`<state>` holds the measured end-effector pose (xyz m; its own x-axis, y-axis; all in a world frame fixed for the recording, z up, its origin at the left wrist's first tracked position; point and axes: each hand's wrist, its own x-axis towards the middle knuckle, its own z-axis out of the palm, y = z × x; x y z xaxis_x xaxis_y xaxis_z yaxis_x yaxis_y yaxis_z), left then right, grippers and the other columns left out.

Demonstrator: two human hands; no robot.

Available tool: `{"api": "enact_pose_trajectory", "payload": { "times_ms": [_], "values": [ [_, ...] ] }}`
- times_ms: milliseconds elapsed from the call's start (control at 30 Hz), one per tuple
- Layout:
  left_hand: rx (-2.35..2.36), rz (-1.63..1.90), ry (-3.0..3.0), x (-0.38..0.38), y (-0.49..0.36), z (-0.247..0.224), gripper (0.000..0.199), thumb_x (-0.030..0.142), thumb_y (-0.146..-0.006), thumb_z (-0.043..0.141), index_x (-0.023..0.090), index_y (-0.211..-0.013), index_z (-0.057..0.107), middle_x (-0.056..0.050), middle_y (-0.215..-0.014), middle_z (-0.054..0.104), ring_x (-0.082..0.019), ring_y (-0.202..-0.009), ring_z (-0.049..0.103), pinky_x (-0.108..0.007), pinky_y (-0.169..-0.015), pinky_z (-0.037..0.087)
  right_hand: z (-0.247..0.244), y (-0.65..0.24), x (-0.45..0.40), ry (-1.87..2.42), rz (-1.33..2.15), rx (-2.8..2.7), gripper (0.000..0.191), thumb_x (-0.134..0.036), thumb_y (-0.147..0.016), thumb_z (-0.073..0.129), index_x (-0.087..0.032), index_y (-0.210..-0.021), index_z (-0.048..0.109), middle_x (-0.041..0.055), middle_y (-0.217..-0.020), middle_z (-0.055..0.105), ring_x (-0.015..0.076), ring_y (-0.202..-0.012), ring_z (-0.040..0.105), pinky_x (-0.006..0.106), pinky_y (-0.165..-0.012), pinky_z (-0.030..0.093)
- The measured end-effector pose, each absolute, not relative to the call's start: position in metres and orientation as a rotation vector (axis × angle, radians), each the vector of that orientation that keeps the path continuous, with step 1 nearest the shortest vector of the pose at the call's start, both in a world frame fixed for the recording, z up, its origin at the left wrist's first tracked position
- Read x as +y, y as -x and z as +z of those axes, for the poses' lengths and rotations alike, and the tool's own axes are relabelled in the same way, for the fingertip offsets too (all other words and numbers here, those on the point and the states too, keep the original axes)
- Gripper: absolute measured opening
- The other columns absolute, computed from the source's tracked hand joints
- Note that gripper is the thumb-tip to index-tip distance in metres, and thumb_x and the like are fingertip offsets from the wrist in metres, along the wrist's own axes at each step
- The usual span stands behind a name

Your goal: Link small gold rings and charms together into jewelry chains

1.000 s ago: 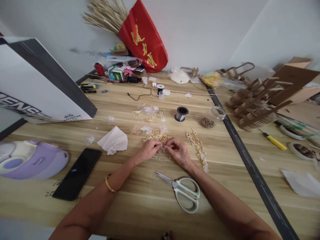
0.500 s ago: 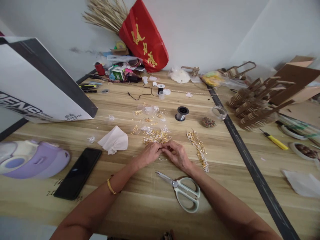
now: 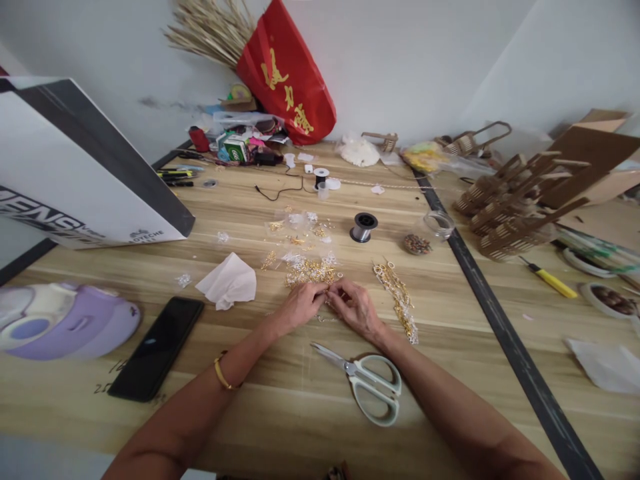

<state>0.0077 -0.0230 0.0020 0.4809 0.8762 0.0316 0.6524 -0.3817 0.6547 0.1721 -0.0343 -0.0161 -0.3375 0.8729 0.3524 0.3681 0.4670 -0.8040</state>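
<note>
the bare left hand (image 3: 303, 308) and bare right hand (image 3: 355, 309) are facing each other, fingers curled, fingertips close together; what they are pinching, if anything, i cannot tell. a thin silver-coloured chain (image 3: 327, 319) is lying just nearer the person, on the pale wood-grain table (image 3: 270, 413). a heap of small gold and silver pieces (image 3: 309, 271) is sitting just beyond.
</note>
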Motion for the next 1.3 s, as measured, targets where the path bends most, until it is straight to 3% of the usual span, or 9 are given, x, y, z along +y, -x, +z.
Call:
{"api": "enact_pose_trajectory", "payload": {
  "times_ms": [100,267,333,400,467,633,867,1100,1300],
  "values": [
    [1.252,0.629,-2.101,-0.0226,-0.0073,0.0028,0.041,0.014,-0.082,0.048,0.019,-0.122,0.053,-0.006,-0.1,0.068,-0.018,-0.092,0.062,-0.029,-0.084,0.046,-0.0174,-0.1727,-0.0322,1.098,0.912,-1.817,0.016,-0.028,-0.085,0.051,-0.015,-0.078,0.057,0.0001,-0.066,0.054,0.0102,-0.057,0.046,0.021,-0.053,0.038],
    [1.282,0.538,-2.09,-0.0239,-0.0073,0.0039,0.061,0.013,-0.082,0.048,0.02,-0.14,0.029,-0.001,-0.077,0.068,-0.016,-0.072,0.062,-0.029,-0.074,0.048,-0.0207,-0.1744,-0.0288,1.123,1.09,-1.741,0.02,-0.032,-0.083,0.053,-0.014,-0.087,0.061,-0.0013,-0.061,0.052,0.0103,-0.055,0.044,0.021,-0.05,0.035],
    [1.272,0.529,-2.122,-0.0251,-0.0076,0.0048,0.063,0.014,-0.083,0.047,0.022,-0.142,0.024,-0.004,-0.095,0.068,-0.018,-0.082,0.063,-0.031,-0.079,0.048,-0.0198,-0.1742,-0.0287,1.105,1.135,-1.742,0.02,-0.032,-0.083,0.054,-0.014,-0.087,0.062,-0.0015,-0.06,0.052,0.0103,-0.055,0.043,0.021,-0.05,0.035],
    [1.261,0.51,-2.162,-0.0264,-0.008,0.0057,0.064,0.016,-0.083,0.046,0.023,-0.142,0.023,-0.008,-0.117,0.062,-0.02,-0.095,0.062,-0.033,-0.086,0.046,-0.0178,-0.1735,-0.0293,1.077,1.159,-1.76,0.02,-0.032,-0.083,0.055,-0.014,-0.087,0.063,-0.0018,-0.06,0.052,0.01,-0.054,0.043,0.021,-0.051,0.035],
    [1.267,0.465,-2.199,-0.0275,-0.0082,0.0059,0.064,0.016,-0.084,0.046,0.024,-0.142,0.021,-0.008,-0.126,0.057,-0.021,-0.101,0.061,-0.034,-0.089,0.045,-0.0161,-0.1725,-0.0301,1.054,1.161,-1.787,0.021,-0.033,-0.082,0.056,-0.014,-0.086,0.063,-0.0019,-0.061,0.052,0.0097,-0.055,0.043,0.021,-0.052,0.035],
    [1.277,0.385,-2.282,-0.0289,-0.0082,0.0023,0.064,0.016,-0.085,0.044,0.022,-0.144,0.018,-0.009,-0.111,0.065,-0.023,-0.095,0.063,-0.036,-0.086,0.047,-0.0156,-0.1712,-0.032,1.062,1.091,-1.827,0.019,-0.031,-0.081,0.058,-0.013,-0.084,0.063,-0.0009,-0.064,0.053,0.0099,-0.057,0.043,0.021,-0.054,0.035],
    [1.247,0.417,-2.328,-0.0294,-0.0088,-0.0017,0.064,0.015,-0.085,0.042,0.023,-0.144,0.018,-0.008,-0.11,0.065,-0.021,-0.095,0.063,-0.034,-0.086,0.047,-0.0164,-0.1707,-0.032,1.101,0.981,-1.897,0.013,-0.022,-0.08,0.051,-0.014,-0.072,0.058,-0.0024,-0.059,0.049,0.0091,-0.053,0.04,0.021,-0.052,0.033],
    [1.234,0.453,-2.268,-0.0286,-0.0087,0.0042,0.066,0.015,-0.084,0.044,0.021,-0.144,0.017,-0.008,-0.102,0.067,-0.021,-0.087,0.064,-0.034,-0.082,0.048,-0.0114,-0.1729,-0.0314,1.124,1.049,-1.839,0.017,-0.026,-0.083,0.049,-0.014,-0.072,0.055,-0.0036,-0.057,0.045,0.0086,-0.052,0.038,0.021,-0.05,0.031],
    [1.209,0.545,-2.22,-0.0273,-0.009,0.0018,0.063,0.016,-0.085,0.044,0.022,-0.143,0.02,-0.01,-0.118,0.06,-0.02,-0.094,0.062,-0.034,-0.087,0.046,-0.015,-0.1741,-0.0293,1.165,1.141,-1.73,0.021,-0.031,-0.083,0.05,-0.014,-0.075,0.058,-0.0043,-0.053,0.047,0.0087,-0.049,0.039,0.021,-0.048,0.031]
  ]
}}
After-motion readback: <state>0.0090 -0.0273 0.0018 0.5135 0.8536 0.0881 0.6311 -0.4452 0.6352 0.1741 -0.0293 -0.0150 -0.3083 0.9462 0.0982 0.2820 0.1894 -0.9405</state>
